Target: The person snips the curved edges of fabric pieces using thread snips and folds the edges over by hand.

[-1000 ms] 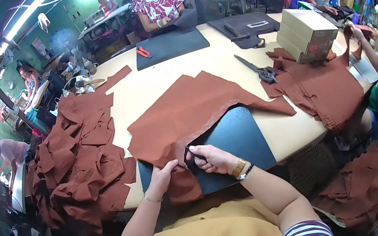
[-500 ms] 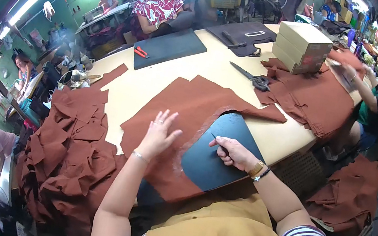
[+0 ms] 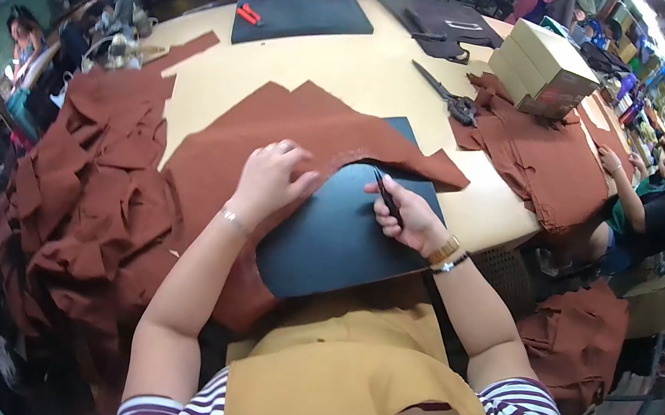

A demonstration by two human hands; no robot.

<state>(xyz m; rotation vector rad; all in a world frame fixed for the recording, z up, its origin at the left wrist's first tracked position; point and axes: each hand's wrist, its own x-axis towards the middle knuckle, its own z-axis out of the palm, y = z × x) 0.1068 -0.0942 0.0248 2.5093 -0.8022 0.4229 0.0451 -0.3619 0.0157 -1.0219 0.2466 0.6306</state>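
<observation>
A wide piece of rust-brown cloth point(image 3: 278, 115) lies on the table, partly over a dark board point(image 3: 347, 227). My left hand point(image 3: 269, 179) rests on the cloth near the board's left edge, its fingers bent and the thumb apart, gripping nothing that I can see. In my right hand point(image 3: 411, 219), above the board, is a small black pointed tool point(image 3: 387, 196). Its tip points away from me, close to the cloth's curved edge; my fingers hide most of its handle, so its exact kind is unclear.
Large black scissors point(image 3: 448, 95) lie beyond my right hand. Cardboard boxes point(image 3: 540, 71) sit on stacked brown cloth point(image 3: 533, 162). Crumpled cloth point(image 3: 88, 193) heaps up at left. A red-handled tool point(image 3: 248, 14) lies on another dark board point(image 3: 311, 19). A co-worker point(image 3: 660, 196) sits at right.
The view has tipped downward. The cloth has shifted left and now bares more of the dark board. My left hand's fingers have gone from spread to bent; my right hand has turned the black tool.
</observation>
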